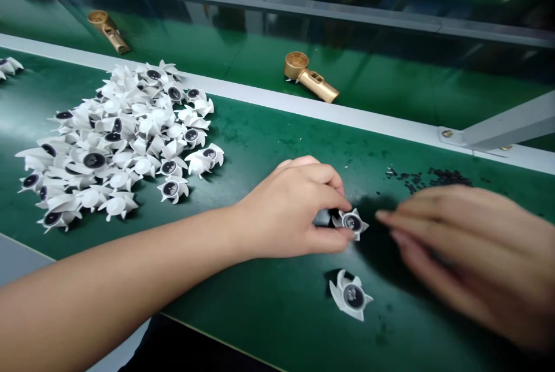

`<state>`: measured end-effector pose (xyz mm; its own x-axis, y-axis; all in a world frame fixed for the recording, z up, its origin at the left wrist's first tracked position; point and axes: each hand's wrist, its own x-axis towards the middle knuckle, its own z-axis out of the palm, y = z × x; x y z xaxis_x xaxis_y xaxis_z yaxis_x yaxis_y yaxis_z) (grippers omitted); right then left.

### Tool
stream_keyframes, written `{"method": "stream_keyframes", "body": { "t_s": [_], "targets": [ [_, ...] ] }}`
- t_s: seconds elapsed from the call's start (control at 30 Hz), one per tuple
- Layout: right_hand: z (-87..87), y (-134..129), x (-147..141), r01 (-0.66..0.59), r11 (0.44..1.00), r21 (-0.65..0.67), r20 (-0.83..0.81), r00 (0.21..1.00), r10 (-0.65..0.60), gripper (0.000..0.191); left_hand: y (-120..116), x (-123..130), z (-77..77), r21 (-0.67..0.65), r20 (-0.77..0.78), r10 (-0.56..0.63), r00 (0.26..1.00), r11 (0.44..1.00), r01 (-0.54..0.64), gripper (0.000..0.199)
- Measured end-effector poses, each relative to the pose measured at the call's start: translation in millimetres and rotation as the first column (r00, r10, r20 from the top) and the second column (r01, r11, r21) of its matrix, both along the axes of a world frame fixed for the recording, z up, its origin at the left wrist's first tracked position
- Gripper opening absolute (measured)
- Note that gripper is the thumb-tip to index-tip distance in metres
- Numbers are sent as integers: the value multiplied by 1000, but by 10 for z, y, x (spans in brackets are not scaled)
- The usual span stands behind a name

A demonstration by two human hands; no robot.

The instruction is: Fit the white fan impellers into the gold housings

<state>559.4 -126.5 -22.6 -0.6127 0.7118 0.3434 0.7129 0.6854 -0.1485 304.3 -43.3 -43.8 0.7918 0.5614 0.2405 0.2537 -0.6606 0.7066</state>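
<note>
Between thumb and fingertips, my left hand [295,210] grips a small white fan blade wheel [352,222] with a dark round hub, low over the green table. My right hand [463,250] is blurred by motion just to the right of it, fingers drawn together in a pinch. Whatever its fingertips hold, if anything, is too smeared to make out. Nearer to me lies another white fan blade wheel [351,296], hub side up. Behind my right hand are many tiny black pieces [446,178] scattered in a loose heap, partly hidden by the hand.
A large pile of white fan blade wheels [125,135] covers the left of the green table [269,308]. Two gold-coloured fan housings with handles, one on the left [108,31] and one mid-view [312,77], lie beyond the white rail [368,115]. A grey metal brace [511,121] rises at right.
</note>
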Motion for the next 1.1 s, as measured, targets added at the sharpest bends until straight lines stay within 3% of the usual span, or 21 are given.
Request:
{"method": "stream_keyframes", "body": {
  "t_s": [0.07, 0.13, 0.23, 0.33, 0.53, 0.63, 0.7, 0.8, 0.93, 1.1],
  "targets": [
    [-45, 70, 114, 163, 983, 79, 25, 986, -166, 16, 11, -8, 13, 9, 58, 0, 998, 1000, -1, 54],
    [-97, 132, 161, 246, 964, 103, 57, 966, -253, 9, -2, -20, 41, 36, 132, -29, 991, 999, 24, 68],
    [-134, 177, 106, 225, 974, 29, 59, 972, -226, 9, -69, -39, 87, 135, 153, -144, 978, 983, 124, 52],
    [-106, 188, 13, 181, 983, -28, 21, 983, -181, 11, -148, -52, 99, 248, 79, -228, 970, 947, 203, 44],
    [-5, 234, -73, 92, 995, 38, 275, 956, -99, 20, -170, -51, 58, 278, 0, -211, 978, 939, 203, 28],
    [-22, 269, -80, 97, 991, 93, 321, 939, -122, 25, -167, -51, 54, 279, 6, -182, 983, 945, 173, 23],
    [-23, 248, -83, 138, 989, 60, 242, 959, -149, 24, -173, -54, 56, 293, 2, -170, 985, 942, 162, 26],
    [44, 103, -144, 198, 973, -119, 22, 980, -196, 15, -179, -60, 54, 339, -37, -177, 984, 924, 179, 31],
    [125, -169, -306, 109, 934, -341, -137, 977, -165, 5, -156, -64, 43, 355, -73, -164, 984, 917, 180, 27],
    [-7, -285, -375, 7, 958, -288, -126, 991, -45, 7, -130, -64, 44, 328, -86, -130, 988, 933, 151, 27]
  ]
}}
